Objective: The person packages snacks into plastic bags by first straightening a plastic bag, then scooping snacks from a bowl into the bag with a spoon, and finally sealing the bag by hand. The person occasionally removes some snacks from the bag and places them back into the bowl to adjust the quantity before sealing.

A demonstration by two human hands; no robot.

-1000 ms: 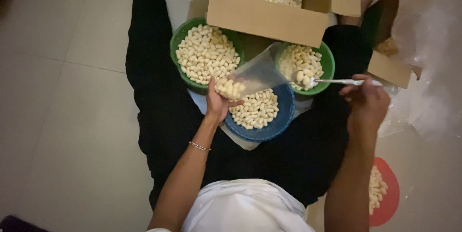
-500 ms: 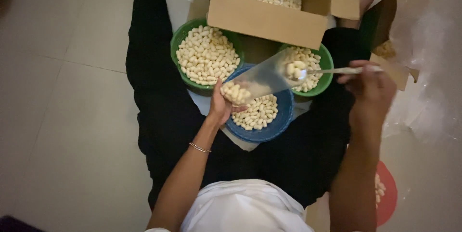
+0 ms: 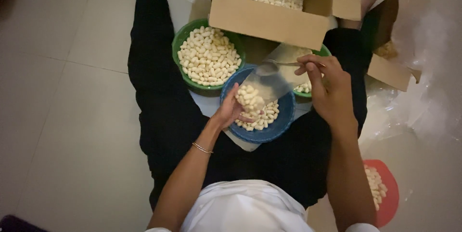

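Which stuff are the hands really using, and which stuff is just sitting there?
In use:
left hand holding the clear bag
right hand with the spoon at the bag's mouth
blue bowl under the bag

Just sitting:
green bowl
cardboard box
red bowl

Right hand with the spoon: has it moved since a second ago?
Yes. The right hand has moved left from beside the cardboard box corner, bringing the spoon to the mouth of the clear bag.

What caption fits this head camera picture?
Left hand holds a clear bag over a blue bowl; right hand spoons in white pieces.
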